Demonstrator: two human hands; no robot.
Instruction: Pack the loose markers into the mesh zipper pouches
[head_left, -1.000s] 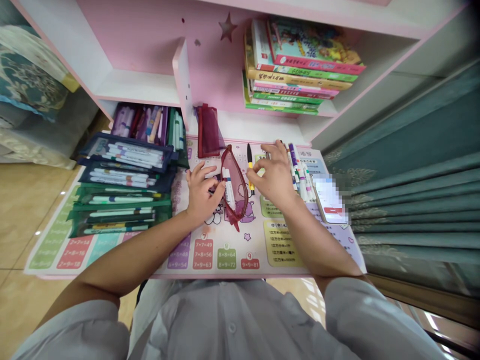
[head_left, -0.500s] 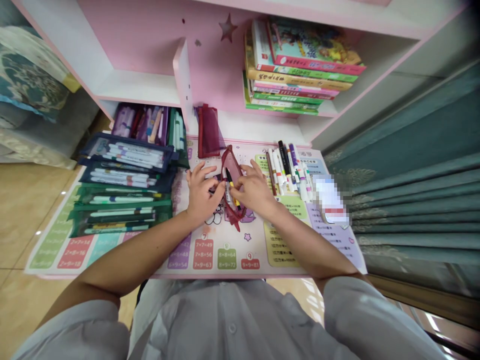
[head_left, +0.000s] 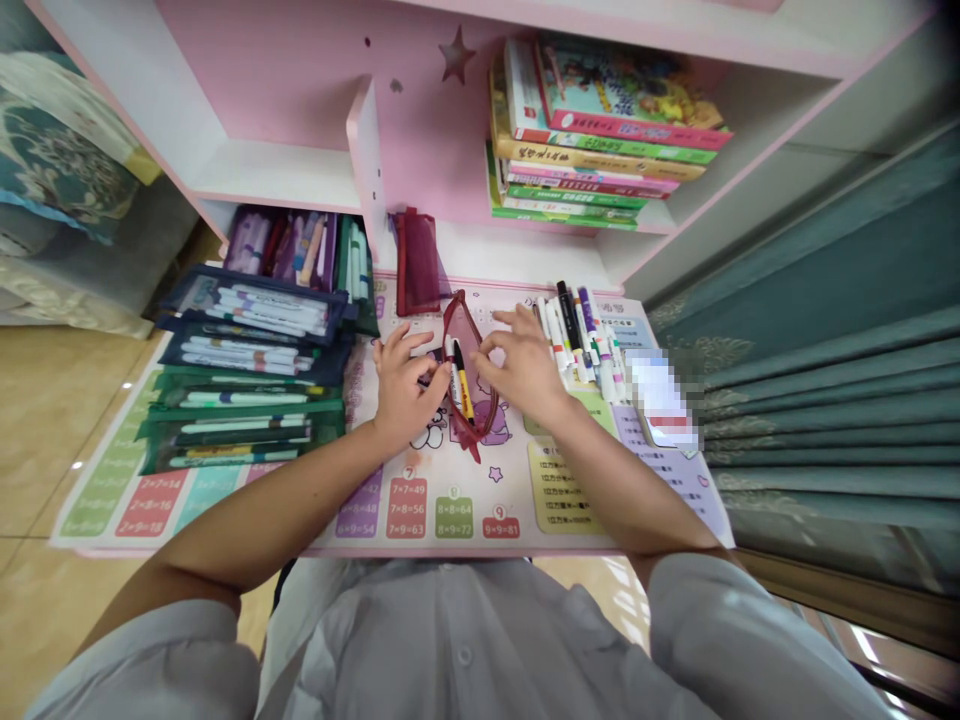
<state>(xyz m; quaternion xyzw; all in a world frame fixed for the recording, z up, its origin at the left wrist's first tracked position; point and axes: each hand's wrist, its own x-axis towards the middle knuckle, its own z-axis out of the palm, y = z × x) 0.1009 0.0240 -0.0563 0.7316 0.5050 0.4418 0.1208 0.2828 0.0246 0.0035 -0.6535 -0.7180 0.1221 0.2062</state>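
Observation:
My left hand [head_left: 405,385] grips the left edge of a red mesh zip pouch [head_left: 469,345] lying open on the printed desk mat [head_left: 450,490]. Inside the pouch are a white marker [head_left: 452,375] and a yellow-and-black marker [head_left: 463,392], their lower ends hidden by the mesh. My right hand [head_left: 521,365] hovers just right of the pouch, fingers apart and holding nothing. Its nearest neighbour on the other side is a loose pile of markers [head_left: 574,340].
Filled mesh pouches [head_left: 247,370] are stacked left of the mat, and a dark red pouch [head_left: 416,265] stands behind it. A phone [head_left: 660,400] with a pixelated screen lies at right. Books [head_left: 600,135] fill the pink shelf above; a teal curtain [head_left: 825,400] hangs at right.
My right hand has moved right, off the pouch, and let go of the yellow-and-black marker, which now lies inside. My left hand has stayed on the pouch edge.

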